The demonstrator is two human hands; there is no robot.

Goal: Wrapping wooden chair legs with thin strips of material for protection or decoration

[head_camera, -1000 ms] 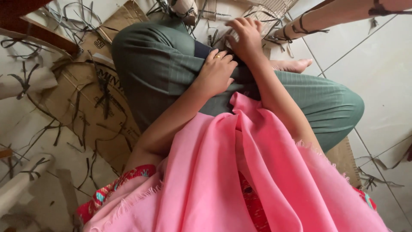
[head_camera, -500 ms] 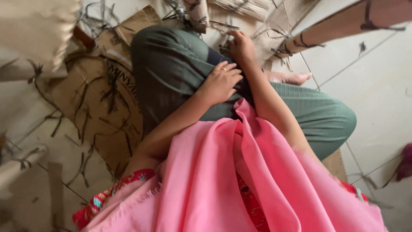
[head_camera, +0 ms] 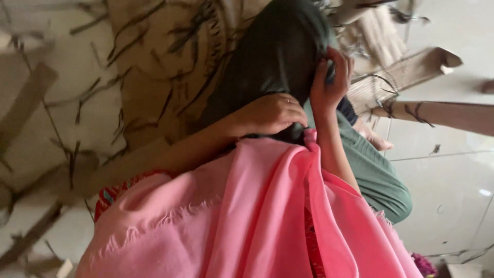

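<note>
I see the dark green trousers [head_camera: 272, 56] on the bent knee in the upper middle of the view, and both hands are on that cloth. The right hand [head_camera: 329, 85] is raised against the knee's right side with its fingers [head_camera: 337, 62] curled over a fold of the fabric, pinching it. The left hand [head_camera: 270, 113] lies lower, just beside the right, its fingers bent and pressed flat onto the trouser leg; I cannot tell whether it grips anything. A pink shawl [head_camera: 247, 216] with a frayed edge covers the lap below and touches both forearms. A bare foot [head_camera: 373, 136] peeks out right of the leg. Beneath the knee lies a flattened cardboard sheet [head_camera: 159, 62] strewn with thin dark strips [head_camera: 85, 103], and cardboard pieces [head_camera: 411, 67] rest on the pale tiled floor [head_camera: 447, 180] to the right.
</note>
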